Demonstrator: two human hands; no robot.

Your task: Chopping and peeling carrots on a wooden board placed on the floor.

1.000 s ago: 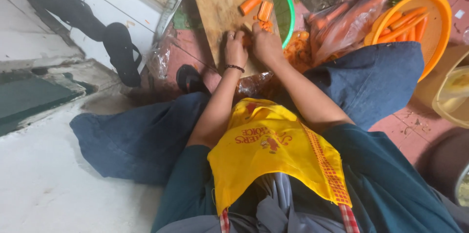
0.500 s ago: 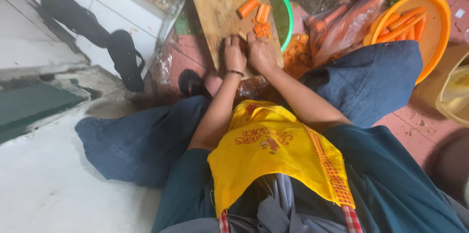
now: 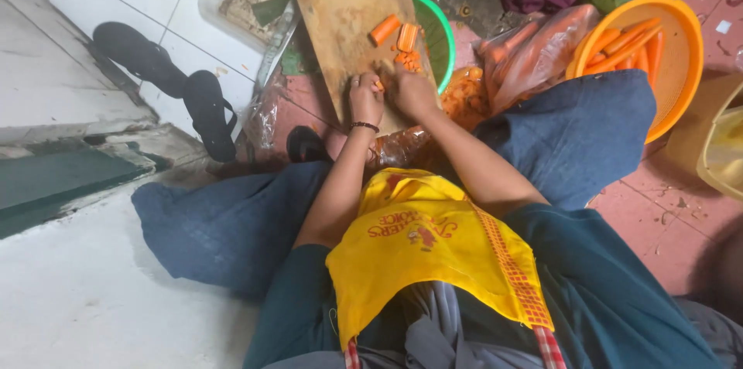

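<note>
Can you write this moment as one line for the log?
left hand: on carrot piece | right hand: beside it | wooden cutting board: carrot chunks

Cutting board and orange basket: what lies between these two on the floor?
In the head view, a clear plastic bag of carrots lies between the wooden cutting board and the orange basket, beside a green bowl.
</note>
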